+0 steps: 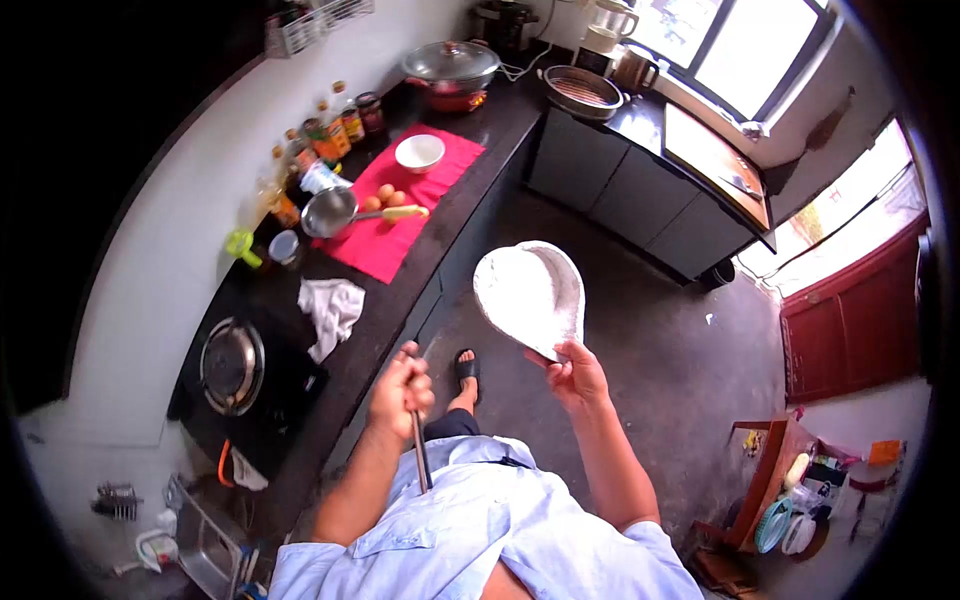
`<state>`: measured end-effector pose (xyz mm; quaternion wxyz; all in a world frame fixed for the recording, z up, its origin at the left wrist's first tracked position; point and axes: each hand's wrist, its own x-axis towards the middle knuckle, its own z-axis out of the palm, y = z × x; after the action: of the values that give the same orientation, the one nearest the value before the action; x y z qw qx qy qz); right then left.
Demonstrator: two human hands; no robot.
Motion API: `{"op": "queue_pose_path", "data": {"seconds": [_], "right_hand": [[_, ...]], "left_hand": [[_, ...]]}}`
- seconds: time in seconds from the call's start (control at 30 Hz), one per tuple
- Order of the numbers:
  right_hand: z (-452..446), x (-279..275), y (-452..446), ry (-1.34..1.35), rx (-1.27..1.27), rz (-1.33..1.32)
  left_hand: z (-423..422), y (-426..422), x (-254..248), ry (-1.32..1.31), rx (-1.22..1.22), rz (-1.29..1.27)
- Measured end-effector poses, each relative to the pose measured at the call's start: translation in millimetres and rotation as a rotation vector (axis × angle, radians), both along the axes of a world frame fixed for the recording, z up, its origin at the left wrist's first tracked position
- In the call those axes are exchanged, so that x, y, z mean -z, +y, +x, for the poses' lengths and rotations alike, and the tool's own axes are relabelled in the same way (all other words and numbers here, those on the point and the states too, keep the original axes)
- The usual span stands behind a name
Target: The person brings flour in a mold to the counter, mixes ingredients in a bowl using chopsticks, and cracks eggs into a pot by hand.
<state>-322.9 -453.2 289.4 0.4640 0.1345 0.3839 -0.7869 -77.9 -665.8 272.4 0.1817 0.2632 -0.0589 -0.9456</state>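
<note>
Closed around a thin metal rod (421, 455), my left hand (401, 388) is in front of my shirt, beside the counter edge. The rod points down toward my shirt. My right hand (572, 375) grips the near end of a white scoop-shaped container (575, 290), held out over the floor. White powder (515, 290) lies inside it. On a red cloth (455, 160) on the left counter are a white bowl (420, 153), several brown eggs (387, 192) and a metal pan (329, 212) with a yellowish handle.
Bottles (335, 130) line the wall behind the red cloth. A lidded pot (451, 66) stands farther back. A white rag (331, 312) hangs by the stove (232, 366). A cutting board (715, 160) lies on the far counter. A wooden shelf (765, 480) is at right.
</note>
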Motion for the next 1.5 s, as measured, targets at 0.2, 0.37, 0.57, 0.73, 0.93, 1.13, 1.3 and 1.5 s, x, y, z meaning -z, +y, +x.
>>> {"op": "queue_pose_path", "data": {"seconds": [0.2,0.37,0.57,0.73,0.93,1.13,1.3,1.5], "right_hand": [[-86,-10,-52,-0.047,0.13,-0.013],[-152,-24,-118,-0.088,0.21,0.025],[-211,0,-172,-0.054,0.138,0.046],[-236,-8,-219,0.033,0.001,0.058],[-278,-6,-269,0.087,-0.185,-0.075],[-316,-18,-297,-0.048,-0.428,-0.143],[-317,-15,-315,-0.053,-0.615,-0.045],[-322,0,-369,0.022,-0.821,0.011]], "left_hand": [[-133,-24,-18,0.147,0.318,0.261],[-248,-95,-21,0.052,0.225,-0.017],[-323,-95,-31,-0.187,0.394,-0.207],[-374,-118,-36,-0.303,0.258,-0.356],[-425,-121,-41,-0.446,-0.076,-0.324],[-468,-120,-31,-0.577,-0.379,-0.394],[-477,-126,-27,-0.728,-0.651,-0.422],[-473,-169,-21,-0.77,-0.74,-0.37]]}}
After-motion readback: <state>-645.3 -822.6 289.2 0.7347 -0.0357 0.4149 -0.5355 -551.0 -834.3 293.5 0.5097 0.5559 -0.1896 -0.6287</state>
